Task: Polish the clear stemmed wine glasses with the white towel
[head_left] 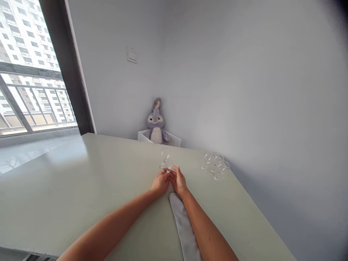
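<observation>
Near the middle of the table, my left hand [161, 182] is closed, its fingers at the lower part of a clear stemmed glass [166, 166]. From the other side, my right hand [179, 182] curls its fingers in at the same glass, thumb raised; the two hands' fingertips meet around it. Just behind stands another clear glass [166, 152], overlapping the first in view. The fingers hide part of the held glass's bottom. A folded grey cloth [182, 224] lies on the table, partly under my right forearm.
Several clear stemmed glasses [214, 163] stand close together at the right, near the table's edge by the wall. Beyond the pale table [114, 174], a plush toy [156, 123] sits in a white perforated basket [175, 140]. A window is at the left.
</observation>
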Motion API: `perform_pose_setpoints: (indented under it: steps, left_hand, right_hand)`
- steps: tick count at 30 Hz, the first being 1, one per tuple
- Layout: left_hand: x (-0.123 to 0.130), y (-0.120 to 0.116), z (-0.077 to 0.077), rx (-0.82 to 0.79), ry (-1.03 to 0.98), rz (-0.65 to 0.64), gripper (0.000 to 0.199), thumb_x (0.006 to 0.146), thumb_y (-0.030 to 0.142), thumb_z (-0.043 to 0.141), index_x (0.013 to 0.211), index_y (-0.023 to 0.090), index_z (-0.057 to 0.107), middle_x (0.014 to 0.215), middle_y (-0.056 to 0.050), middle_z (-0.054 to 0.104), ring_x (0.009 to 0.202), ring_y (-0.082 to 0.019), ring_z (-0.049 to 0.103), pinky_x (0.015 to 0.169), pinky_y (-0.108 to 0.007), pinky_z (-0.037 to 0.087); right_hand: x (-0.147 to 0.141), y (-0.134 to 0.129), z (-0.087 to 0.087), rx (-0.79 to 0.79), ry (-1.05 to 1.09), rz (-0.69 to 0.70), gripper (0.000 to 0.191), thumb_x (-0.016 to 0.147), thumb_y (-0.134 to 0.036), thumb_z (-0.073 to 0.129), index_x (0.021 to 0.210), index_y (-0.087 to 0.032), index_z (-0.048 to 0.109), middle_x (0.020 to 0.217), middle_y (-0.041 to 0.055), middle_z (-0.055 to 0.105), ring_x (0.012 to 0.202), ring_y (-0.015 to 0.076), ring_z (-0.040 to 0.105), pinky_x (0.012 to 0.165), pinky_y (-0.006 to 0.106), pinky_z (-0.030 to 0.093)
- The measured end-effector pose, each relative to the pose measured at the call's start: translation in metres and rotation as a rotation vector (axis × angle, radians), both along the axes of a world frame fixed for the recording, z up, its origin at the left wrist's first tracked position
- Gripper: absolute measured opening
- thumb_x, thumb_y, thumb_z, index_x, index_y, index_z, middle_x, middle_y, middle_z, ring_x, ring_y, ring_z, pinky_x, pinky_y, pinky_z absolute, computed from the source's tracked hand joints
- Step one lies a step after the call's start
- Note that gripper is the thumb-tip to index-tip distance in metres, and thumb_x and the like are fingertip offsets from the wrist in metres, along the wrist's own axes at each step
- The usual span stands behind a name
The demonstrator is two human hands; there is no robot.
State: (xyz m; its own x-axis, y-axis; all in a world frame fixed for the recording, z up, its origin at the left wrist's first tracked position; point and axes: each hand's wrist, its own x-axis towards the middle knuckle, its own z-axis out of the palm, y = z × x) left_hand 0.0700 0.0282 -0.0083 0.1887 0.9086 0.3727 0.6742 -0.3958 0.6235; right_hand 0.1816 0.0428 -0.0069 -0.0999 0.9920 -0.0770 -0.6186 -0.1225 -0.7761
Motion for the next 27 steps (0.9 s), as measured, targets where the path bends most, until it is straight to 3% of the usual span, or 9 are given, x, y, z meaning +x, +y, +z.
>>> perform_pose_setpoints:
  steps: [7,12,20,23,27]
  left_hand:
    - [-0.043,-0.006,0.000,-0.045,0.069,0.067,0.038,0.075,0.004,0.036,0.088,0.025,0.066,0.096,-0.001,0.060,0.081,-0.012,0.057,0.074,-0.021,0.042]
    - [-0.107,0.006,0.004,-0.092,0.117,0.258,0.038,0.078,0.006,0.035,0.088,0.025,0.066,0.100,-0.001,0.060,0.087,-0.014,0.057,0.076,-0.022,0.042]
    - [-0.207,0.038,0.022,-0.164,0.136,0.540,0.035,0.077,0.009,0.040,0.098,0.024,0.063,0.111,-0.005,0.058,0.093,-0.020,0.057,0.079,-0.028,0.041]
    - [-0.224,0.043,0.027,-0.187,0.128,0.583,0.033,0.074,0.009,0.044,0.093,0.025,0.065,0.104,-0.004,0.061,0.090,-0.019,0.057,0.077,-0.028,0.042]
    - [-0.221,0.035,0.029,-0.138,0.096,0.731,0.029,0.071,0.007,0.046,0.088,0.021,0.065,0.116,-0.008,0.051,0.110,-0.025,0.044,0.092,-0.036,0.033]
  right_hand:
    - [0.003,0.001,-0.001,-0.023,-0.038,-0.029,0.041,0.078,-0.050,0.053,0.101,-0.016,0.053,0.084,0.0070,0.067,0.076,0.0205,0.064,0.070,0.036,0.052]
    - [0.006,0.001,-0.002,-0.036,-0.049,-0.012,0.041,0.075,-0.051,0.055,0.098,-0.017,0.054,0.082,0.0072,0.067,0.075,0.0206,0.064,0.069,0.037,0.053]
    - [0.007,0.002,-0.004,-0.009,-0.104,0.011,0.042,0.074,-0.052,0.056,0.097,-0.017,0.055,0.082,0.0073,0.067,0.076,0.0209,0.064,0.071,0.038,0.053]
    - [0.007,0.002,-0.004,-0.008,-0.095,0.016,0.042,0.074,-0.051,0.056,0.099,-0.017,0.055,0.082,0.0070,0.067,0.076,0.0206,0.063,0.071,0.038,0.053]
    - [0.006,0.002,-0.001,-0.016,-0.085,0.011,0.041,0.075,-0.050,0.056,0.097,-0.017,0.055,0.080,0.0068,0.066,0.074,0.0202,0.063,0.069,0.038,0.053]
